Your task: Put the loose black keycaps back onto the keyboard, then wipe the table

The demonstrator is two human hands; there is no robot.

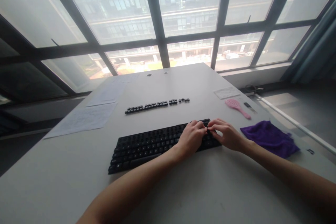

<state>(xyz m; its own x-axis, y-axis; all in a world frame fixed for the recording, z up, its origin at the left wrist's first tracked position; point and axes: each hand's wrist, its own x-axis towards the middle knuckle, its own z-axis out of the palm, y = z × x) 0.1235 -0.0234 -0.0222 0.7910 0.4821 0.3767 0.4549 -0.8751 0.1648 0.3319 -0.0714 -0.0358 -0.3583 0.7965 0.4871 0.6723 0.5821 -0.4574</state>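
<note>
A black computer keyboard (147,147) lies at a slant across the white table. The keycaps in its upper rows look removed, leaving the dark switches bare, while lower rows still carry caps. Over the keyboard's right part, my left hand (191,135) rests with fingers curled and closed. My right hand (226,133) meets it there, thumb and fingers pinched together near the left fingertips. Whatever is between the fingers is hidden. Behind the keyboard, loose black keycaps (156,104) are lined up in a row with small gaps.
Right of the hands lies a crumpled purple cloth (269,138). Beyond it are a pink hairbrush (233,104), a small dark-handled tool (247,105) and a clear plastic bag (227,93). Paper sheets (81,120) cover the table's left side. Windows (189,52) stand behind the far edge.
</note>
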